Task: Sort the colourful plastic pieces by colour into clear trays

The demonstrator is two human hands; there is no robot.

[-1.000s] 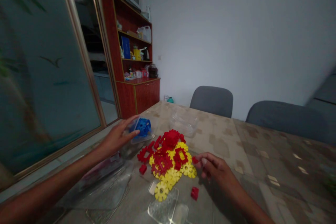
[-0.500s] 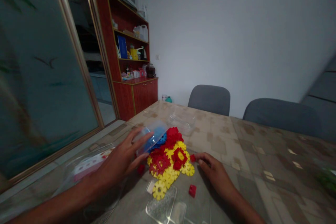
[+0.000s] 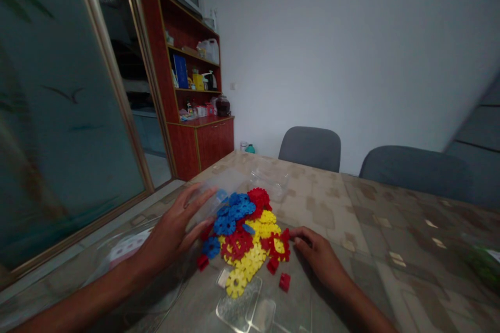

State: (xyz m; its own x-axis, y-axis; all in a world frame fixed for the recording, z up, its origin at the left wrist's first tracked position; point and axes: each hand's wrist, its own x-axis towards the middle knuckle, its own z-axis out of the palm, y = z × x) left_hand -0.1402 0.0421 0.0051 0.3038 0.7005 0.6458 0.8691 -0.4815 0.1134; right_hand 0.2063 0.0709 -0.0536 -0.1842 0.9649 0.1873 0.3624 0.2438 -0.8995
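Note:
My left hand (image 3: 177,223) is wrapped round a clear plastic container (image 3: 221,187), tilted over the pile. Its mouth faces right, and a blue disc shows through its wall. Blue flower-shaped discs (image 3: 234,210) lie on top of red notched discs (image 3: 236,244) and yellow flower-shaped discs (image 3: 253,260). My right hand (image 3: 314,247) rests on the table at the pile's right side. Its fingers are loosely bent and apart, with the fingertips at the edge of a red notched piece (image 3: 287,239). Small red blocks (image 3: 285,282) lie in front of the pile.
A second clear container (image 3: 269,182) stands behind the pile. Left of it is a plastic bag (image 3: 125,250) with a pink-and-white thing inside. Clear plastic lids (image 3: 238,309) lie near the front. Grey chairs (image 3: 310,148) line the far side, and a green item (image 3: 486,265) sits at the right edge.
Blue discs have spilled from the container in my left hand onto the pile, some down to its left side. The container has shifted slightly left. My right hand has barely moved.

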